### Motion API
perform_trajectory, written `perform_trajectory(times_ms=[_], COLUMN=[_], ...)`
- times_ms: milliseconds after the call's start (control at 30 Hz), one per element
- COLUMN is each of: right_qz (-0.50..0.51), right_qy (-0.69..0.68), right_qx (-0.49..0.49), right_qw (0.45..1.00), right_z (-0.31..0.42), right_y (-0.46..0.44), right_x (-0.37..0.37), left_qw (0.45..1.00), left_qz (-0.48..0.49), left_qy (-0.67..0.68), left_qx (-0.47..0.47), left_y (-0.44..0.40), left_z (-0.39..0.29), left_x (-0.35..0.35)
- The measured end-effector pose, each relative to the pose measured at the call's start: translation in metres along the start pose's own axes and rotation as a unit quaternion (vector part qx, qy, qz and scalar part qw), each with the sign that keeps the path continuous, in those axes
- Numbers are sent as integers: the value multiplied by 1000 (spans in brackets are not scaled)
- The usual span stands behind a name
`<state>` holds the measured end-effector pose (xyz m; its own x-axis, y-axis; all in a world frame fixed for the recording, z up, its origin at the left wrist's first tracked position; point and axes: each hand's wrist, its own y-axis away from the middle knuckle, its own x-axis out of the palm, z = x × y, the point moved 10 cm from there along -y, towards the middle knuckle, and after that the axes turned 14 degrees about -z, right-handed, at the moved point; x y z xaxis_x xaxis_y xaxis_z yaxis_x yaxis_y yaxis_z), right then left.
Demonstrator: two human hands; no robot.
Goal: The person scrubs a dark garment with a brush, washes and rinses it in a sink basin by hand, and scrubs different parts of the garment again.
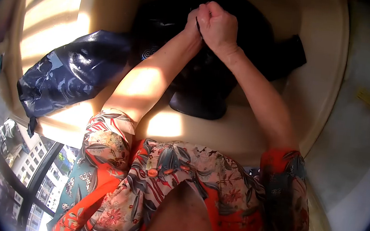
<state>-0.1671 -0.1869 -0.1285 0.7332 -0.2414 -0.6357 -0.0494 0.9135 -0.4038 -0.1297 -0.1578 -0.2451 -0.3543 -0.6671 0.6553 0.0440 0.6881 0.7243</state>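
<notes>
A wet black garment [207, 84], apparently a jacket or shirt with sleeves, lies bunched in a beige basin [319, 80]. Both fists meet over its upper middle. My left hand [191, 24] is closed and partly covered by the other. Pressed against it, my right hand [219, 28] has its fingers curled in. A thin dark edge of cloth shows between the two, so both seem to grip the garment. One sleeve-like part [71, 73] stretches left across the sunlit rim, glossy with water and pale suds. Another [287, 58] reaches toward the right wall.
At lower left a window [40, 167] with a dark frame looks out on buildings. A pale surface [360, 135] with a yellowish label [368, 98] runs along the right. The basin's near edge sits close to my body.
</notes>
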Motion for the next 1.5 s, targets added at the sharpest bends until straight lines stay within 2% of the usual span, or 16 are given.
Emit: perform_trajectory(times_ms=[133,233,300,467,600,700,767,900,1033,1167,1233,1300,1333,1433,1467,1500], right_qz=[27,-5,-112,21,82,-87,152,159,90,217,142,19,66,105,131,130], right_qy=[-56,-19,20,144,184,74,147,149,91,184,137,68,81,117,135,170], right_qx=[115,205,180,59,99,-205,17,176,17,64,132,-88,-34,105,-62,-2], right_qw=[991,979,977,988,974,972,977,960,992,956,971,994,994,982,980,977], right_z=[-116,-165,-172,-224,-177,-10,-110,-125,-36,-164,-143,-33,-44,-116,-138,-161], right_y=[-49,-89,-68,12,11,22,12,16,30,18,21,37,35,9,15,15], right_x=[0,-38,-40,21,30,-19,35,34,12,56,36,4,9,21,40,47], left_qw=[949,970,955,923,947,972,956,965,994,923,992,982,947,989,975,956], left_qz=[-79,-111,-103,-88,-128,-105,-164,-162,79,-252,-41,175,279,-69,-135,-197], left_qy=[-281,-215,-266,-364,-281,-203,-238,-203,-72,-264,-112,54,135,-133,-175,-215], left_qx=[121,36,80,93,87,48,45,43,-20,122,40,-39,-79,6,5,7], left_y=[-12,-12,-47,-99,-163,-124,-98,-103,-71,-104,-118,-112,-96,-89,-87,-86], left_z=[-7,-2,6,50,71,70,72,81,81,73,98,99,92,83,86,82], left_x=[45,73,59,-11,-64,-57,-58,-67,-37,-75,-63,-49,-39,-46,-49,-57])
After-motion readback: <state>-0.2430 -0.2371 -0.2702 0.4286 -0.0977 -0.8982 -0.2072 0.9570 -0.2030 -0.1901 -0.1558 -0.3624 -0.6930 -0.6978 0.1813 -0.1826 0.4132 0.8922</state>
